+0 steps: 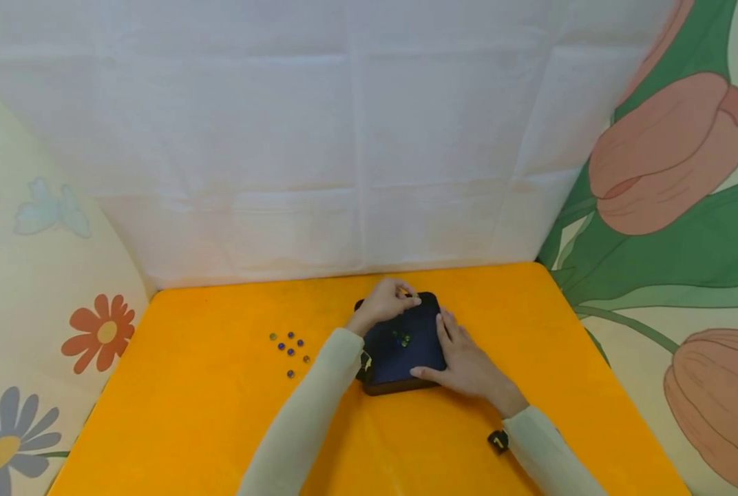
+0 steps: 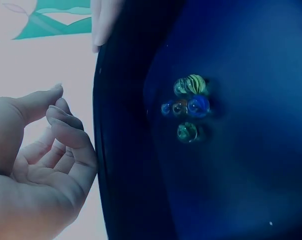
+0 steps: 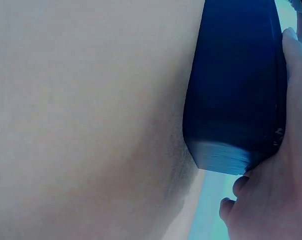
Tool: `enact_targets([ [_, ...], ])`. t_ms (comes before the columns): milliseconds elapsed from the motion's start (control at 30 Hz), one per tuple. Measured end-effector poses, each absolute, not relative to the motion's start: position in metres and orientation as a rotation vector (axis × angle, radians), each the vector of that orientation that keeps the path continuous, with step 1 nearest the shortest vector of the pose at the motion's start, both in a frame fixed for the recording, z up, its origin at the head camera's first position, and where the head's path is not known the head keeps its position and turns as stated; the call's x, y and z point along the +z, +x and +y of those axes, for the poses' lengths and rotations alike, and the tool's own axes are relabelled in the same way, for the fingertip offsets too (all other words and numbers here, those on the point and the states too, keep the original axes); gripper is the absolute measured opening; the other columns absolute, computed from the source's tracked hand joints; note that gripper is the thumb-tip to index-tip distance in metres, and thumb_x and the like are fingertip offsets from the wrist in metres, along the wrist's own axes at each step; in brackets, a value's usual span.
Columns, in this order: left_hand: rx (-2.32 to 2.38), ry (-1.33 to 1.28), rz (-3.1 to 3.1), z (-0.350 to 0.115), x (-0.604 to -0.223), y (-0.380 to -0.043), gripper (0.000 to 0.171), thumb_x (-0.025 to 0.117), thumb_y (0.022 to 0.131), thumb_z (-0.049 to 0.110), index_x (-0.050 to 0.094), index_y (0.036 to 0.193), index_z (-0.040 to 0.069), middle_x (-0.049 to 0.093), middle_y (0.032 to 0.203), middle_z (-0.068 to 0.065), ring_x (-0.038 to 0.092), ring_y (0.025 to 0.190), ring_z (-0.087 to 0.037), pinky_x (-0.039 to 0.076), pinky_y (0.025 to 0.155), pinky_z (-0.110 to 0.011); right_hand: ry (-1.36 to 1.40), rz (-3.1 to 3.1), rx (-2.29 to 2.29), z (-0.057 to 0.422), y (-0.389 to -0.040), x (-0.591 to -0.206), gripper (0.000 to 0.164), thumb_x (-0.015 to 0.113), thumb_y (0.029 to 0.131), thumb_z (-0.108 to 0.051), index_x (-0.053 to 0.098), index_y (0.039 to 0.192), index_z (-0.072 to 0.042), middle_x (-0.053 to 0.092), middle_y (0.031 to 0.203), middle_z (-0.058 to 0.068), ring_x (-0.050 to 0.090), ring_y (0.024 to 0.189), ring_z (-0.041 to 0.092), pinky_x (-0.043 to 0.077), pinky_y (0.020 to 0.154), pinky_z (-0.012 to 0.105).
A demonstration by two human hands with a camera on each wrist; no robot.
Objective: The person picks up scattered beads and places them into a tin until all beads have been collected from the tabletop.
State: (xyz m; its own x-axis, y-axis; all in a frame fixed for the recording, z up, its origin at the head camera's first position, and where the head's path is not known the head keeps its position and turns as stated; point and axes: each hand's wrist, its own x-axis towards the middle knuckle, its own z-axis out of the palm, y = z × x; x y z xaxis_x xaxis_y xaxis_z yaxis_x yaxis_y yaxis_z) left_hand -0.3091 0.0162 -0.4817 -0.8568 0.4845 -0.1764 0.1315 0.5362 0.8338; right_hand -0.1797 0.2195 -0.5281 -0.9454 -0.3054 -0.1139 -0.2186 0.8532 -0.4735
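Observation:
A dark blue box-like tray (image 1: pixel 400 363) with raised walls rests on the yellow table. Inside it, several glass marbles (image 2: pixel 186 132) sit close together, green, blue and brownish. Over the tray's far rim, my left hand (image 1: pixel 386 303) has thumb and forefinger brought together, pinching what looks like a small yellowish marble (image 1: pixel 416 296), mostly covered by the fingertips. My right hand (image 1: pixel 471 368) holds the tray at its near right corner, thumb at the near rim and fingers along the right side. In the right wrist view, the tray's dark outer wall (image 3: pixel 236 75) lies against that hand.
Several loose marbles (image 1: pixel 291 352), blue, yellowish and amber, lie on the yellow table (image 1: pixel 202 393) left of the tray. A white sheet (image 1: pixel 282 138) hangs behind the table, and flower-printed cloths (image 1: pixel 672 289) flank both sides.

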Motion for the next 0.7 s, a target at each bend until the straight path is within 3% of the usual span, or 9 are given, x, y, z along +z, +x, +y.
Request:
enact_targets([
  [133,1.235,0.501,2.39,0.021,-0.483,-0.311,0.025,0.072,0.102,0.031,0.075,0.117,0.011,0.074,0.103,-0.027,0.071,0.095,-0.044,0.05,0.063,-0.028,-0.403,2.844,-0.691,0.219,-0.179,-0.527,0.124,0.057,0.09,-0.082,0.003,0.168,-0.003,-0.01,0.178,0.014,0.005,0.166,0.037,0.017,0.131,0.06],
  [433,1.203,0.501,2.425,0.032,-0.486,-0.316,0.025,0.072,0.101,0.032,0.075,0.118,0.014,0.072,0.094,-0.007,0.072,0.095,-0.035,0.053,0.068,-0.03,-0.388,2.859,-0.677,0.219,-0.179,-0.529,0.124,0.055,0.09,-0.084,0.004,0.168,-0.003,-0.008,0.178,0.016,0.008,0.165,0.038,0.02,0.13,0.06],
  [700,1.244,0.494,2.379,0.036,-0.492,-0.319,0.023,0.073,0.1,0.028,0.076,0.116,0.012,0.074,0.099,-0.013,0.071,0.097,-0.039,0.052,0.069,-0.028,-0.402,2.866,-0.689,0.219,-0.179,-0.529,0.123,0.056,0.09,-0.083,0.005,0.168,-0.002,-0.007,0.178,0.017,0.009,0.165,0.039,0.02,0.13,0.061],
])
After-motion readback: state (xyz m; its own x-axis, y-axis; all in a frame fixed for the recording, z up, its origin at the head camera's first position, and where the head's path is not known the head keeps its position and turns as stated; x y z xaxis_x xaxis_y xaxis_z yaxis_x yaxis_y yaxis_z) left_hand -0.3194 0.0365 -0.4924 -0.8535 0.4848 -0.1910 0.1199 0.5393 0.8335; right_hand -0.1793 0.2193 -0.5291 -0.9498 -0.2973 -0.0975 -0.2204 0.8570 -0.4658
